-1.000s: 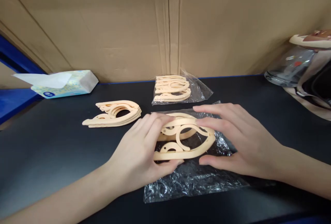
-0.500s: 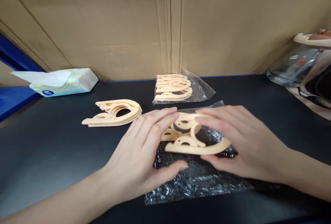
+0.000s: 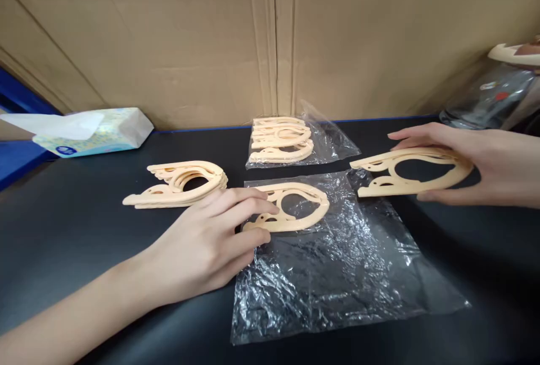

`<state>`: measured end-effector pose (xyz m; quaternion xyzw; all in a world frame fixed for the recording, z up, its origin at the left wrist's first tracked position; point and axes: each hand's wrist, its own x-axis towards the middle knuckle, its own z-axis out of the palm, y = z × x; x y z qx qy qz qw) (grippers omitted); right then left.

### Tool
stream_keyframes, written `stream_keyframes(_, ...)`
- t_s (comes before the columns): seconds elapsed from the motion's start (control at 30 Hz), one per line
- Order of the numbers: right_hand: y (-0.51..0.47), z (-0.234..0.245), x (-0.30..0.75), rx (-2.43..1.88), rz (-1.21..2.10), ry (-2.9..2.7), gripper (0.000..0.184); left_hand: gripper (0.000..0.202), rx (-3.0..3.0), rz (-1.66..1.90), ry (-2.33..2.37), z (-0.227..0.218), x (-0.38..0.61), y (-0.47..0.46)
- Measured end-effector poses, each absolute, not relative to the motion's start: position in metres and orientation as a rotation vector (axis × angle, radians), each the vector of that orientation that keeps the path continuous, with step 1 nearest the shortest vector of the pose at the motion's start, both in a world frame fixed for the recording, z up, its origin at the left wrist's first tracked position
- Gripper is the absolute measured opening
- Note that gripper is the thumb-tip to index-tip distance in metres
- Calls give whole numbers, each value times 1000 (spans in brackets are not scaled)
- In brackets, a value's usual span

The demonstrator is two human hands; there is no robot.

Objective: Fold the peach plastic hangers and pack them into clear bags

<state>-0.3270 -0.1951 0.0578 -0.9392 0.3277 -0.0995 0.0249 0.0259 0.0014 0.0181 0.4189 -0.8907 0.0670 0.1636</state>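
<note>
A folded beige travel hanger (image 3: 455, 176) is in my right hand (image 3: 491, 165), its thumb below the rounded end and the other fingers above. It is held at the right, its tips near the edge of the clear plastic bag (image 3: 346, 286). My left hand (image 3: 219, 235) has its fingers and thumb around the left end of another folded hanger (image 3: 314, 220). That hanger lies at the upper left of the bag; whether inside or on top, I cannot tell. A stack of folded hangers (image 3: 213, 185) lies just beyond my left wrist, on the black table.
Behind the bag lies a second clear bag (image 3: 333, 143) with several folded hangers (image 3: 291, 154) in it. A tissue pack (image 3: 122, 129) stands at the back left and a clear container (image 3: 485, 92) at the back right. Cardboard (image 3: 189, 44) rises behind the table (image 3: 54, 230).
My right hand has carried one hanger away to the right, off the other hanger. My left hand has come down onto the remaining one. The bag now shows spread flatter.
</note>
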Motion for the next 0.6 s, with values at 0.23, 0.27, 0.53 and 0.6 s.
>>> stream_keyframes(0.23, -185, 48, -340, -3132, -317, 962, 78, 21, 1209, 97, -2488, 16, 24, -4)
stream_keyframes(0.27, -184, 47, -341, -3163, -322, 928, 79, 21, 1205, 87, -2489, 16, 24, -4)
stream_keyframes(0.53, -174, 48, -334, -3138, -335, 807, 70, 23, 1214, 72, -2507, 14, 27, -6)
stream_keyframes(0.6, -172, 48, -333, -3122, -345, 715, 69, 22, 1213, 59, -2502, 14, 27, -6)
